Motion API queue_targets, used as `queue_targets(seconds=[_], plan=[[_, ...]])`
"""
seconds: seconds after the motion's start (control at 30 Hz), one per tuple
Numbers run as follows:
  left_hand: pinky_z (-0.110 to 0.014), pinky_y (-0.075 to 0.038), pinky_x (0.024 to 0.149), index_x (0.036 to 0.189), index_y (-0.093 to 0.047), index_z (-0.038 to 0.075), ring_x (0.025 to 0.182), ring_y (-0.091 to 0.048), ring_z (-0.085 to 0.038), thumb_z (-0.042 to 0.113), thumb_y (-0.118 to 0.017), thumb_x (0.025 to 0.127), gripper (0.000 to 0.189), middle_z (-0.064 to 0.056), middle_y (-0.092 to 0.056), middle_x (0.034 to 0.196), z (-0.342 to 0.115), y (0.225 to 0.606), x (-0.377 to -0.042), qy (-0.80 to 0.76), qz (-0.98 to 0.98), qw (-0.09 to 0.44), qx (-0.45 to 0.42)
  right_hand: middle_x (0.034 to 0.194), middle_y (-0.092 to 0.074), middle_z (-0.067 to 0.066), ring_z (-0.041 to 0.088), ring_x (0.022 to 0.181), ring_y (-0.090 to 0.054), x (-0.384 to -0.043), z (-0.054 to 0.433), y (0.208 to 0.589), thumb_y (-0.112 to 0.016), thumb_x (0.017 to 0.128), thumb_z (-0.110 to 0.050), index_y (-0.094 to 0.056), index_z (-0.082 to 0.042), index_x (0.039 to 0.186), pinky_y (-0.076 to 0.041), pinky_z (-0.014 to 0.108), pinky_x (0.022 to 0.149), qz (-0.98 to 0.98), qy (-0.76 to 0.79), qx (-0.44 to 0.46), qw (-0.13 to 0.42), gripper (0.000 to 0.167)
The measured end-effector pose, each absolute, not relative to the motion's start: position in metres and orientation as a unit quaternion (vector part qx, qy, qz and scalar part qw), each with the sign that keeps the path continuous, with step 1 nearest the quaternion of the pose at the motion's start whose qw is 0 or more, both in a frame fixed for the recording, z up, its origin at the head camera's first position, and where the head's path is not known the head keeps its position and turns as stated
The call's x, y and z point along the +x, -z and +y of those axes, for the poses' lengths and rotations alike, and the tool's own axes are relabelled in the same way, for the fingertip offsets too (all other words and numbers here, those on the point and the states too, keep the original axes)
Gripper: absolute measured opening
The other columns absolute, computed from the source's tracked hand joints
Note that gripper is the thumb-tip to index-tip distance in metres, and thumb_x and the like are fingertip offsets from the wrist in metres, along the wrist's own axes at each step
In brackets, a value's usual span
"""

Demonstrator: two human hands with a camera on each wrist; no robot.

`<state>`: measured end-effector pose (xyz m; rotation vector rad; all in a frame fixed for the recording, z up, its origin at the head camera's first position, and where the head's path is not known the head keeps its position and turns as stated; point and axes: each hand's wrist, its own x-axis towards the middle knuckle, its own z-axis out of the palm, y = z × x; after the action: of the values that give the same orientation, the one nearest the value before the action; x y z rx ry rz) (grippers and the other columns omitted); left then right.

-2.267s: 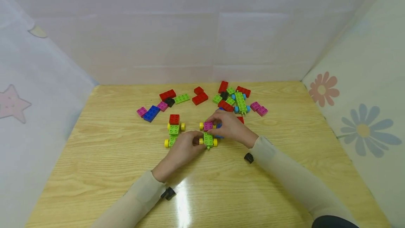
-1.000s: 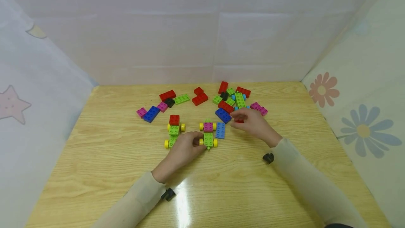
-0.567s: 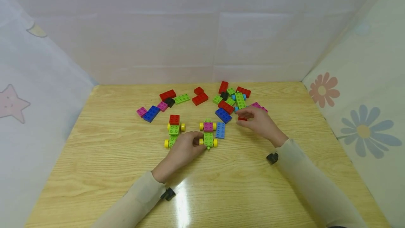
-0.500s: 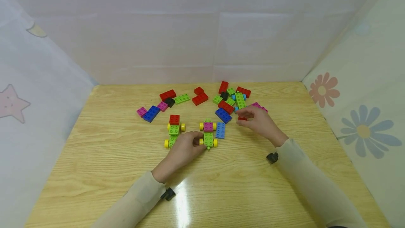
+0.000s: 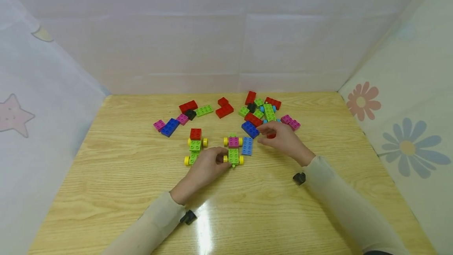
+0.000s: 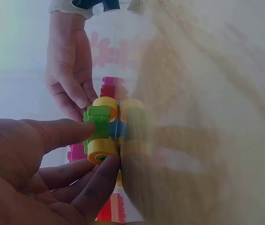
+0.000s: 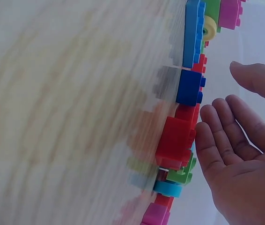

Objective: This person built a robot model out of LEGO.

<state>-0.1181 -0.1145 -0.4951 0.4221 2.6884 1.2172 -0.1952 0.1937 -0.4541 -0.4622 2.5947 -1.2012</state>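
Observation:
My left hand (image 5: 207,168) grips the near end of a green toy car base (image 5: 233,156) with yellow wheels. In the left wrist view the thumb lies on the green end of the base and the fingers are by a yellow wheel (image 6: 102,150). A pink brick (image 5: 233,141) sits on the base's far part. My right hand (image 5: 283,139) hovers over a red brick (image 5: 271,135), mostly covering it in the head view. The right wrist view shows that hand's palm with relaxed fingers (image 7: 221,126) close to the red brick (image 7: 174,143), holding nothing.
A light blue brick (image 5: 247,146) lies beside the car base, a dark blue brick (image 5: 250,129) behind it. Left stands another yellow-wheeled car (image 5: 195,145) topped by a red brick (image 5: 196,133). Behind my right hand lie several bricks and a blue-wheeled green base (image 5: 269,112).
My right hand has let go of the pink brick, leaving it on the base, and moved right to the loose bricks. Lately it has shifted slightly back left. The left hand has stayed put.

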Motion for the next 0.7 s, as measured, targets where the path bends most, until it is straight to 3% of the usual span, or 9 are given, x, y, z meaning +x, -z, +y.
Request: queue_targets(seconds=[0.17,0.47,0.7], plan=[[-0.038,-0.064,0.084,0.132,-0.077,-0.002,0.092,-0.071,-0.018,0.016,-0.084,0.099,0.038,-0.012,-0.080,0.110,-0.110,0.471,-0.109,-0.403,0.901,0.082,0.140,0.139,-0.077,0.010,0.032,0.127,-0.072,-0.199,0.193,0.451,-0.082,0.104,-0.023,-0.074,-0.011,0.143,-0.060,0.057,0.111,0.895,0.401,-0.153,0.119,0.042],[-0.037,-0.064,0.080,0.132,-0.077,-0.002,0.092,-0.072,-0.018,0.019,-0.083,0.100,0.039,-0.012,-0.081,0.112,-0.115,0.483,-0.111,-0.391,0.904,0.073,0.155,0.137,-0.076,0.009,0.031,0.125,-0.072,-0.216,0.187,0.441,-0.081,0.105,-0.027,-0.073,-0.010,0.143,-0.064,0.052,0.102,0.891,0.409,-0.150,0.127,0.043],[-0.036,-0.065,0.084,0.135,-0.076,0.001,0.095,-0.073,-0.016,0.023,-0.084,0.099,0.044,-0.010,-0.081,0.116,-0.118,0.490,-0.110,-0.394,0.903,0.085,0.146,0.140,-0.075,0.011,0.032,0.128,-0.071,-0.233,0.183,0.438,-0.082,0.105,-0.029,-0.072,-0.010,0.145,-0.059,0.056,0.112,0.895,0.405,-0.134,0.129,0.046]])
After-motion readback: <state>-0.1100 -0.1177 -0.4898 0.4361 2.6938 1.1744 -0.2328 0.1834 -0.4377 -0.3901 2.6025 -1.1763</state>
